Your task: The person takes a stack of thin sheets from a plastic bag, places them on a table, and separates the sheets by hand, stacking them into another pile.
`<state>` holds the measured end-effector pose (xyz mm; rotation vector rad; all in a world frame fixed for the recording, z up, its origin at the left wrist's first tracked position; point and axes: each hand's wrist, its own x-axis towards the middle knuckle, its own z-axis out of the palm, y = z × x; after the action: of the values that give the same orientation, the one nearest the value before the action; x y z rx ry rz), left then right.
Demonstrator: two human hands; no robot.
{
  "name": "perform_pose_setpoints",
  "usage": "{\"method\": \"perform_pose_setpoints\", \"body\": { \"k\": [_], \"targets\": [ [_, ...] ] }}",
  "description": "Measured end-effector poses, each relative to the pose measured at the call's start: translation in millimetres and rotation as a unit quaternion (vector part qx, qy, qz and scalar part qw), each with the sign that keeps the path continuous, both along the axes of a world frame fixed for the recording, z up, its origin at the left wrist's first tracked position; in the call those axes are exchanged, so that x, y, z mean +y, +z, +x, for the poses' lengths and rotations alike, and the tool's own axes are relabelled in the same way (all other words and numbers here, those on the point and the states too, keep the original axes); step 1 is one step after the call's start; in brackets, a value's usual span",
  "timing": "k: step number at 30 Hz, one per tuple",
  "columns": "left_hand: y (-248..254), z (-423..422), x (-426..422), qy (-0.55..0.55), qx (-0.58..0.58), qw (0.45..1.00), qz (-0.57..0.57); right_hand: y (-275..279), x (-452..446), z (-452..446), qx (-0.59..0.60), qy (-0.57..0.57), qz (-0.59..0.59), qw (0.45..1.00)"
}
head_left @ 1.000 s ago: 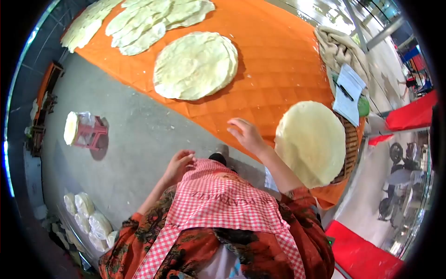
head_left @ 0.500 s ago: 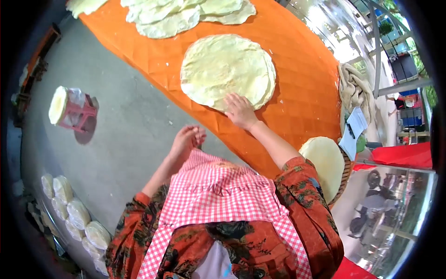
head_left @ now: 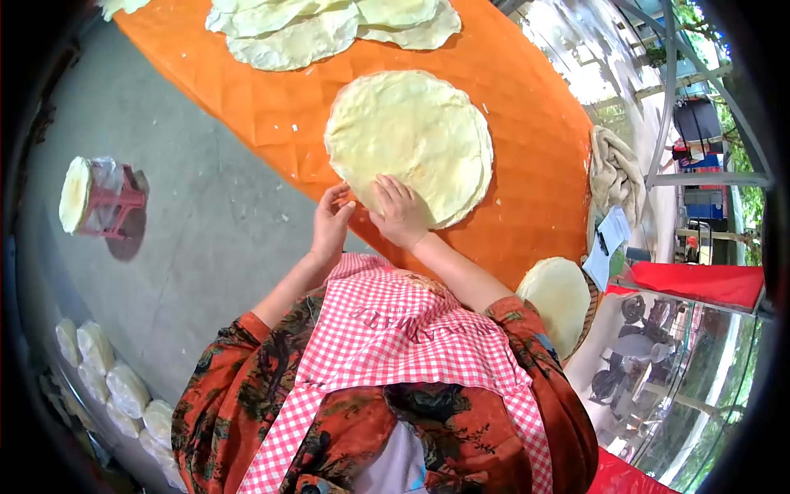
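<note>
A pile of round, thin, pale flatbreads (head_left: 411, 136) lies on the orange table cover (head_left: 527, 173). My right hand (head_left: 399, 212) rests flat on the near-left edge of the pile, fingers stretched over the top sheet. Just left of it, by the table's edge, my left hand (head_left: 332, 222) hovers beside the pile with its fingers slightly bent and the thumb apart; nothing shows in it. Further up the cover, several more flatbreads (head_left: 304, 37) overlap in a loose spread.
A round basket (head_left: 589, 321) holding pale flatbreads (head_left: 555, 300) stands at the table's right. Near it are a beige cloth (head_left: 615, 177) and a paper with a pen (head_left: 609, 243). On the floor at left are a pink stool (head_left: 123, 202) and several wrapped packs (head_left: 127, 391).
My left hand has risen toward the pile and its fingers have loosened from a curl. My right hand has slid left along the pile's near edge. The camera view has shifted slightly.
</note>
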<state>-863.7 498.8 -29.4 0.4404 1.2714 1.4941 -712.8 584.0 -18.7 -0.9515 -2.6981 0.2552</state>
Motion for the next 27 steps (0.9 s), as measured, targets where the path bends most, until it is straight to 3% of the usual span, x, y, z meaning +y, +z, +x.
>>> {"method": "perform_pose_setpoints", "body": {
  "k": [6,9,12,15,16,18,19,20,21,22,23,24,27],
  "targets": [
    [16.7,-3.2,20.6,0.036,-0.126,0.99,-0.048,-6.3,15.1,-2.0,0.101,-0.025,-0.081,0.991],
    [-7.0,-5.9,31.8,-0.018,-0.185,0.981,-0.046,11.9,22.1,-0.5,0.104,-0.006,-0.16,0.982],
    [-9.8,-0.5,34.6,-0.032,-0.125,0.99,-0.058,11.2,26.7,1.1,0.084,-0.029,-0.196,0.977],
    [-39.9,1.6,39.3,-0.025,-0.048,0.995,-0.083,-1.6,28.2,1.3,0.089,0.0,-0.081,0.993],
    [-42.5,3.5,43.0,-0.021,-0.019,0.995,-0.091,0.3,37.7,2.9,0.064,-0.055,-0.179,0.98],
    [-33.1,3.9,45.9,-0.013,-0.072,0.99,-0.124,9.8,81.7,3.8,0.017,-0.157,-0.363,0.918],
    [-26.7,2.3,46.3,-0.009,-0.096,0.985,-0.142,35.9,110.1,9.2,0.133,-0.226,-0.413,0.872],
    [-37.4,0.1,46.6,-0.03,-0.096,0.987,-0.124,73.8,141.5,20.4,0.177,-0.246,-0.378,0.875],
    [-39.6,-1.7,46.2,-0.043,-0.089,0.988,-0.122,73.9,225.9,47.8,-0.029,-0.2,-0.252,0.946],
    [-40.8,-2.6,45.2,-0.056,-0.083,0.988,-0.12,136.6,231.2,53.2,0.279,-0.257,-0.43,0.819],
    [-40.1,-3.5,46.3,-0.069,-0.076,0.988,-0.116,187.8,257.6,67.5,0.233,-0.278,-0.37,0.855],
    [-34.7,-2.2,47.7,-0.048,-0.079,0.988,-0.121,187.4,345.7,105.0,0.061,-0.204,-0.157,0.964],
    [-22.5,2.5,47.1,-0.019,-0.092,0.987,-0.13,294.6,337.6,92.9,0.128,-0.157,-0.12,0.972]
  ]
}}
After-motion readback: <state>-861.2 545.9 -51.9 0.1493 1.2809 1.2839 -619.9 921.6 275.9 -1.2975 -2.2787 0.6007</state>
